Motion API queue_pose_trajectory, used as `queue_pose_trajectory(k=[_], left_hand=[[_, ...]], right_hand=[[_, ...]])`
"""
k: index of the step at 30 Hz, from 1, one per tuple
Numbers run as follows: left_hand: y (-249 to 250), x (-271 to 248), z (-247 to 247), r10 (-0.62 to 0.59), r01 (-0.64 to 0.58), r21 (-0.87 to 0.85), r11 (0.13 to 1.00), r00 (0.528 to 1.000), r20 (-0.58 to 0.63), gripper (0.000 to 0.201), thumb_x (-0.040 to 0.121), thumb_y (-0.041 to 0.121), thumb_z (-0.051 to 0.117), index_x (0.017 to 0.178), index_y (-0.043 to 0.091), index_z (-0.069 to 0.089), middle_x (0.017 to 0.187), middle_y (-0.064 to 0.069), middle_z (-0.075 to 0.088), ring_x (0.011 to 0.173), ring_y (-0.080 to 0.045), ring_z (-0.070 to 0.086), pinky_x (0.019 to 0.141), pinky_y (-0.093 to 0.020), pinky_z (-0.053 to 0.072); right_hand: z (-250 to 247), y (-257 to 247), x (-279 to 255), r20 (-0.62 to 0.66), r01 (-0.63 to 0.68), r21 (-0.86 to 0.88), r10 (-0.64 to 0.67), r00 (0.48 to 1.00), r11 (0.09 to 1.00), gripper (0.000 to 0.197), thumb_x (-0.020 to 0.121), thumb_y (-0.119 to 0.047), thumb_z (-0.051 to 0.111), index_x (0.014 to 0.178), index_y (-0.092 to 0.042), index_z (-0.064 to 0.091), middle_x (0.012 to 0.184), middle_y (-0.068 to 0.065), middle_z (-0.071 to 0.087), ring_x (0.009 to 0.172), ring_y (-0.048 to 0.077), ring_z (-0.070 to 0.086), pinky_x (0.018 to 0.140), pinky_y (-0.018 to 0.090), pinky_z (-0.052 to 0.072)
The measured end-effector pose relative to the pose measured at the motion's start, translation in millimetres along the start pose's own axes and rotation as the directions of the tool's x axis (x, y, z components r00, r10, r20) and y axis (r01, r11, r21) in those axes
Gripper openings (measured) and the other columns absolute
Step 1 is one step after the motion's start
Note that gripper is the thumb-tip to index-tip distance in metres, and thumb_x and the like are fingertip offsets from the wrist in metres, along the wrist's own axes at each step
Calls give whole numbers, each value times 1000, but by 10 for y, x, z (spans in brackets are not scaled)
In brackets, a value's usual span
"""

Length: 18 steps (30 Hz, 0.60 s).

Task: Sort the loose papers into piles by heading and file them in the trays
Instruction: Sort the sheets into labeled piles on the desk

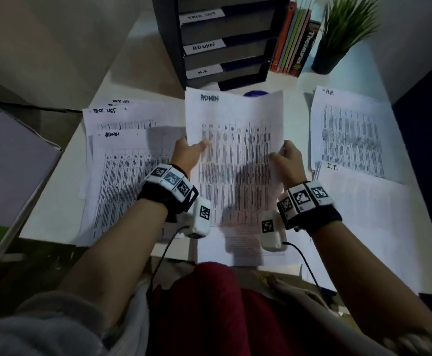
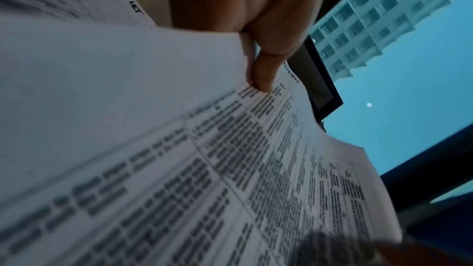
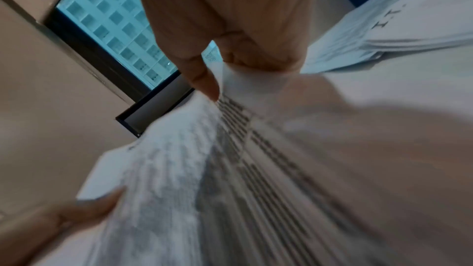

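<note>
I hold a printed sheet headed ADMIN [image 1: 235,140] up over the middle of the white desk [image 1: 143,55]. My left hand [image 1: 189,150] pinches its left edge, thumb [image 2: 263,74] on the printed side. My right hand [image 1: 285,156] pinches the right edge [image 3: 230,80]. On the desk lie a pile headed ADMIN [image 1: 122,176] at the left, TASK LIST sheets [image 1: 127,115] behind it, an H.R. pile [image 1: 350,134] at the right and an I.T. pile [image 1: 363,214] in front of that. The black tray stack [image 1: 222,39] has labels TASK LIST, ADMIN and H.R.
Upright books [image 1: 295,44] and a potted plant [image 1: 338,37] stand right of the trays. More sheets [image 1: 235,253] lie under the held one by the desk's near edge. A purple box [image 1: 9,160] sits off the desk to the left.
</note>
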<state>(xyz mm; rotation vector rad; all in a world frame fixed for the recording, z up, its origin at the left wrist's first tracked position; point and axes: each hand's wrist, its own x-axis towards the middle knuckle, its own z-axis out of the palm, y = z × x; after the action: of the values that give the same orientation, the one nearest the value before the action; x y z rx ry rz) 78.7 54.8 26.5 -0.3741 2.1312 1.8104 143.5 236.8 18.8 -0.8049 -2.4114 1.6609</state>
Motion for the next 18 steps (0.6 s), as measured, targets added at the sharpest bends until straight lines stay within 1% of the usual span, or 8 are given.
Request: queue_pose_trajectory(k=[2, 4, 8, 10, 12, 14, 16, 18], left_hand=[[74, 52, 10, -5, -1, -61, 998, 995, -104, 36, 90, 17, 59, 121, -1, 52, 109, -9, 59, 113, -25, 54, 87, -27, 39], [182, 97, 31, -28, 9, -131, 991, 989, -143, 39, 91, 18, 57, 123, -2, 50, 106, -7, 54, 109, -23, 52, 85, -28, 38], [353, 131, 144, 20, -42, -177, 983, 992, -122, 47, 92, 28, 56, 130, 2, 46, 126, -6, 51, 111, -15, 44, 94, -31, 34], [351, 166, 185, 38, -54, -161, 986, 994, -105, 47, 93, 37, 51, 128, 4, 49, 125, -4, 52, 114, -16, 44, 98, -35, 34], [272, 213, 120, 28, -39, -108, 993, 994, -106, 36, 95, 40, 44, 102, 9, 60, 100, -5, 59, 94, -19, 54, 83, -33, 41], [164, 264, -47, 0, -4, -26, 1000, 989, -147, 31, 91, 36, 44, 77, 13, 60, 89, -12, 64, 84, -26, 60, 74, -34, 43], [31, 322, -301, -27, 78, 217, 973, 972, -232, 33, 89, 27, 44, 100, 2, 63, 116, -24, 59, 107, -35, 56, 82, -35, 44], [-122, 373, -638, -26, 195, 460, 866, 937, -349, 40, 92, 18, 44, 127, -1, 47, 136, -24, 43, 125, -37, 43, 98, -38, 38]], right_hand=[[-56, 67, -43, 24, -16, -108, 19, 1000, 994, 32, 76, -7, 61, 64, -17, 32, 66, 2, 37, 61, 16, 38, 60, 28, 33], [-115, 131, -105, 56, -27, -156, 36, 998, 987, 31, 81, -3, 59, 64, -18, 37, 68, 3, 45, 61, 15, 44, 57, 27, 39], [-261, 168, -166, -29, 32, -143, -37, 999, 989, 6, 83, 4, 48, 82, -2, 50, 72, 12, 50, 69, 21, 49, 58, 30, 44], [-341, 129, -139, -99, 45, -68, -52, 994, 997, 10, 82, 6, 46, 89, 10, 52, 73, 13, 51, 69, 21, 49, 60, 34, 45], [-399, 55, -117, -158, 61, -7, -61, 986, 998, 16, 82, 7, 44, 93, 14, 52, 76, 13, 51, 69, 21, 48, 62, 34, 44], [-421, -60, -126, -164, 86, 50, -77, 983, 995, 15, 82, 9, 43, 80, 0, 55, 68, 7, 49, 63, 19, 47, 55, 28, 42], [-408, -199, -154, -164, 109, 107, -90, 982, 988, 35, 81, 11, 42, 64, -20, 42, 60, 0, 42, 56, 17, 44, 49, 22, 38], [-320, -285, -176, -149, 114, 123, -95, 984, 986, 40, 78, 11, 42, 60, -23, 36, 58, -1, 40, 53, 13, 45, 48, 19, 35]])
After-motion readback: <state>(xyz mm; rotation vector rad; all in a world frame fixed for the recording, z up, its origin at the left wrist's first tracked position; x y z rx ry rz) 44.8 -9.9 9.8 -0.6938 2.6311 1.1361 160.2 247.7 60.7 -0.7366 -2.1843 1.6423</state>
